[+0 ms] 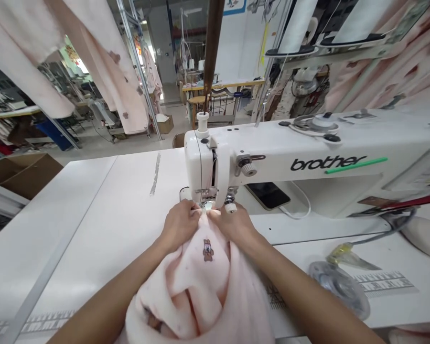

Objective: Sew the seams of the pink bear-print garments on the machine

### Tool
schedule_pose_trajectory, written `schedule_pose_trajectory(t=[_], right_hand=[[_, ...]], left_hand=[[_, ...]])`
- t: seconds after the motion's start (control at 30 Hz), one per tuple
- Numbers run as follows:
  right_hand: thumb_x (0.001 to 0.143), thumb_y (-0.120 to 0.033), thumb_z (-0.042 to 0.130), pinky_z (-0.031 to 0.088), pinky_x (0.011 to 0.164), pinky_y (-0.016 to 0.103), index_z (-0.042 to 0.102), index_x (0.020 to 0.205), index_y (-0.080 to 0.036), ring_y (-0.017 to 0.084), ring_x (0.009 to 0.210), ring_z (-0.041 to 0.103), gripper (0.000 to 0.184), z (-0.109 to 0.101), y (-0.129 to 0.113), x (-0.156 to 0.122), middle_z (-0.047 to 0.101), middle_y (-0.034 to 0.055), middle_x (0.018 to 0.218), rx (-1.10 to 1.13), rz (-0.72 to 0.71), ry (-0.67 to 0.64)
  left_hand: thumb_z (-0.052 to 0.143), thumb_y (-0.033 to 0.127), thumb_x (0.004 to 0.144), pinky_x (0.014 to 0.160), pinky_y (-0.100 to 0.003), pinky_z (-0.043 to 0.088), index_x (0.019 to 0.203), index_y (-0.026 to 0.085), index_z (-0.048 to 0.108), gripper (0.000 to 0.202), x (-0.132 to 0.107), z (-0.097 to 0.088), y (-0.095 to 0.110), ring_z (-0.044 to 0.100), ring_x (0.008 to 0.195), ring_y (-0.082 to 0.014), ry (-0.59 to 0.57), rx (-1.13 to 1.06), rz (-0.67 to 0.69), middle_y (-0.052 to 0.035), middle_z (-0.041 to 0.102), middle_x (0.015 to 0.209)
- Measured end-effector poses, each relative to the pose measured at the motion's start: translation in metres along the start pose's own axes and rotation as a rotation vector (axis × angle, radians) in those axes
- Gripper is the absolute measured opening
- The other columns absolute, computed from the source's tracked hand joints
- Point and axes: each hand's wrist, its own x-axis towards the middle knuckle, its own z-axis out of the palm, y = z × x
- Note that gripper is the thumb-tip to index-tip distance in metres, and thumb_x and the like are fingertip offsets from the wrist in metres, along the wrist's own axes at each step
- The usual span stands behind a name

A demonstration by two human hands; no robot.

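Pale pink fleece fabric [197, 277] with a small brown bear print hangs in folds over the table's front edge, its far end under the lit needle area of a white sewing machine [272, 157]. My left hand [182, 222] pinches the fabric just left of the presser foot [205, 203]. On the other side, my right hand [232, 220] grips the fabric, thumb near the foot and fingers partly hidden behind the machine's head. Both hands are closed and rest close to the machine bed.
A phone [268, 195] with a white cable lies under the machine arm. To the right are a clear round plastic container [338, 289] and a yellow-handled tool [351, 257]. Thread cones [297, 28] stand above. Pink garments [103, 62] hang at left; a cardboard box [25, 174] stands beside the table.
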Motion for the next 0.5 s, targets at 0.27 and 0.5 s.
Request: schedule_pose_trajectory(t=[0.27,0.5], right_hand=[[0.084,-0.024,0.052,0.033,0.059,0.023,0.064,0.08,-0.018,0.016,0.073,0.059,0.014,-0.0022,-0.0025,-0.0036,0.067,0.0018,0.079,0.01,0.014,0.03],[0.085,-0.022,0.052,0.033,0.063,0.025,0.065,0.082,-0.018,0.018,0.08,0.061,0.014,0.0038,-0.0004,-0.0031,0.069,0.0026,0.083,-0.05,-0.018,0.045]], left_hand=[[0.046,0.022,0.08,0.068,-0.028,0.039,0.086,0.02,0.062,0.017,0.0011,-0.0013,0.0003,0.059,0.083,-0.0196,-0.007,0.014,0.011,-0.002,0.066,0.092],[0.044,0.015,0.078,0.066,-0.028,0.038,0.083,0.019,0.059,0.016,0.0042,0.0,0.0004,0.059,0.082,-0.0196,0.014,0.04,0.029,-0.0039,0.065,0.09]])
